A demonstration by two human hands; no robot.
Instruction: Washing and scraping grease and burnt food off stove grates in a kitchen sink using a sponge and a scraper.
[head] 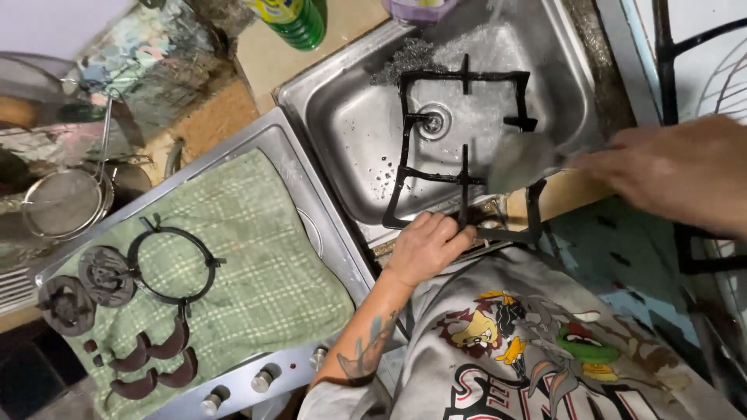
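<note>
Head view: black stove grate (459,124) standing tilted in the steel sink (334,132), near edge on the rim. Probably heavy, stiff, slippery when wet; best gripped at the bars. Left hand (426,247) closed around the near bar. Right hand (677,167) pinching a blurred scrubber (520,161). Green towel (257,264) beside, holding burner parts (85,284).

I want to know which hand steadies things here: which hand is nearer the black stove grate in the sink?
Left. The left hand grips the near edge of the stove grate. The right hand is off to its right side, blurred, apparently holding something grey against it.
</note>
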